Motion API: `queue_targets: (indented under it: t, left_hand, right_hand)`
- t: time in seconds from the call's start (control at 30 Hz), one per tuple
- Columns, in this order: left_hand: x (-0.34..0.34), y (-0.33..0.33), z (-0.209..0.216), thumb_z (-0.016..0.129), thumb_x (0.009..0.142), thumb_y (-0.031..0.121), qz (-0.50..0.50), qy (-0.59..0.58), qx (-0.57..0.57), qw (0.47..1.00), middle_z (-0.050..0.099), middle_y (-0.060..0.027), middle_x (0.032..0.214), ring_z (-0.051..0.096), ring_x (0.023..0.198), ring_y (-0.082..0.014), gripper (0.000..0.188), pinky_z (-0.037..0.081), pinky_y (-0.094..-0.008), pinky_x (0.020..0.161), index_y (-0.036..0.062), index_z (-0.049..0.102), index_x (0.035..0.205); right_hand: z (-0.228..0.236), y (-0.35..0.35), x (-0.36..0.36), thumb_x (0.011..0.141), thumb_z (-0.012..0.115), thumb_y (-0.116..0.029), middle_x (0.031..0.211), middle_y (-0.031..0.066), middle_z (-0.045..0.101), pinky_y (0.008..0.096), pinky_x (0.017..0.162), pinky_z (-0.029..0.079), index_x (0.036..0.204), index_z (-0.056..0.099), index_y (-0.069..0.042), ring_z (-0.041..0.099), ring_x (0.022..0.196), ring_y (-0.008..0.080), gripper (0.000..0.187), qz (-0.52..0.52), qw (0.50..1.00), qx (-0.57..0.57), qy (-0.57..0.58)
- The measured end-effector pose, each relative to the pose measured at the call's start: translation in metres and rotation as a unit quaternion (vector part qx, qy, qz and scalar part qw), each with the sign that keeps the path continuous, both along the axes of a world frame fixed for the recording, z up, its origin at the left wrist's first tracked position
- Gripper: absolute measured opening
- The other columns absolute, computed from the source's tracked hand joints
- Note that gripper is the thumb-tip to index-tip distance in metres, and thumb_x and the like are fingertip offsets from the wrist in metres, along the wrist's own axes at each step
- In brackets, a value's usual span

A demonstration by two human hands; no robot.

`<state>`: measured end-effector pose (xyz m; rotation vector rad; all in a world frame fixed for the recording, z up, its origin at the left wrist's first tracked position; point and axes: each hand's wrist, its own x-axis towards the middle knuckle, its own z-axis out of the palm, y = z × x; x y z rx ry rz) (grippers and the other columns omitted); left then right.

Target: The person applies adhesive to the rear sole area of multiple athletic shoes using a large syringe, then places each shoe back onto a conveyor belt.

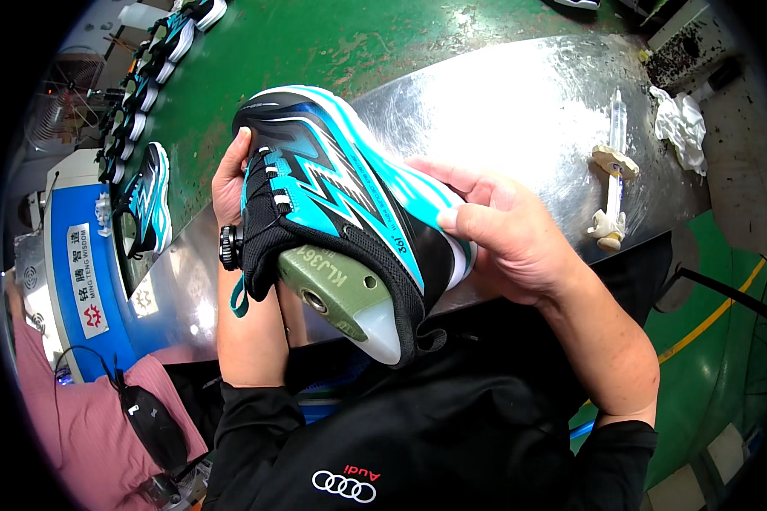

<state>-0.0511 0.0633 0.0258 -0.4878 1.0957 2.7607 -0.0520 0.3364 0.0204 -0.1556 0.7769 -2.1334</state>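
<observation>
Between my two hands I hold a running shoe, black and turquoise with a white and turquoise sole, tilted on its side with the toe pointing away. A green shoe last with a pale heel piece fills its opening. My left hand grips the forefoot from the left, the thumb on the upper near the laces; its other fingers are hidden behind the shoe. My right hand closes round the sole near the heel, with the thumb on the side of the midsole.
A shiny metal table lies beyond the shoe. On its right are a syringe with a stained collar and a crumpled white tissue. Another turquoise shoe stands at the left, near a row of shoes and a blue panel.
</observation>
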Motion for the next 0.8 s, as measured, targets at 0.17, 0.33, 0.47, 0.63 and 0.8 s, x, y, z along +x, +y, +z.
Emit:
queue_targets:
  t: [0.17,0.33,0.47,0.63,0.8]
  left_hand:
    - [-0.002,0.016,0.005,0.055,0.085,0.030,0.071,-0.047,-0.071,0.994,0.066,-0.0146,0.094,0.067,0.077,-0.0261,0.034,0.057,-0.0401,0.069,0.0021,0.060,0.104]
    - [-0.002,0.011,0.003,0.054,0.086,0.031,0.054,-0.037,-0.051,0.997,0.066,-0.0150,0.096,0.067,0.080,-0.0269,0.035,0.057,-0.0416,0.071,0.0018,0.060,0.105]
    - [0.000,0.005,0.001,0.042,0.095,0.026,-0.003,0.010,-0.006,1.000,0.062,-0.0212,0.108,0.063,0.096,-0.0322,0.035,0.052,-0.0467,0.084,-0.0015,0.057,0.111]
    - [-0.001,0.018,0.005,0.049,0.089,0.029,0.034,-0.014,-0.026,0.999,0.064,-0.0176,0.102,0.065,0.088,-0.0295,0.035,0.055,-0.0444,0.077,0.0006,0.058,0.109]
    - [-0.001,0.016,0.006,0.053,0.087,0.029,0.052,-0.028,-0.036,0.998,0.065,-0.0161,0.099,0.066,0.086,-0.0287,0.034,0.055,-0.0436,0.075,0.0014,0.059,0.107]
  right_hand:
    - [0.003,0.001,0.000,0.079,0.055,-0.005,0.126,0.0164,0.052,0.0325,0.103,0.032,0.132,0.036,0.011,0.048,0.117,0.0202,0.058,-0.001,1.000,0.013,-0.007]
    - [0.003,0.002,0.000,0.079,0.055,-0.006,0.125,0.0159,0.052,0.0327,0.103,0.033,0.132,0.036,0.011,0.049,0.116,0.0201,0.058,-0.003,1.000,0.010,-0.002]
    - [0.003,0.002,0.000,0.079,0.055,-0.006,0.125,0.0158,0.053,0.0328,0.102,0.034,0.132,0.036,0.011,0.049,0.115,0.0200,0.058,-0.002,1.000,0.005,-0.004]
    - [0.000,0.001,0.000,0.079,0.056,-0.005,0.124,0.0158,0.053,0.0324,0.101,0.035,0.131,0.035,0.011,0.050,0.115,0.0198,0.058,-0.007,1.000,0.005,0.002]
    - [0.000,0.002,0.000,0.079,0.056,-0.006,0.124,0.0163,0.053,0.0317,0.102,0.034,0.132,0.035,0.012,0.050,0.115,0.0204,0.059,-0.008,1.000,0.003,0.004]
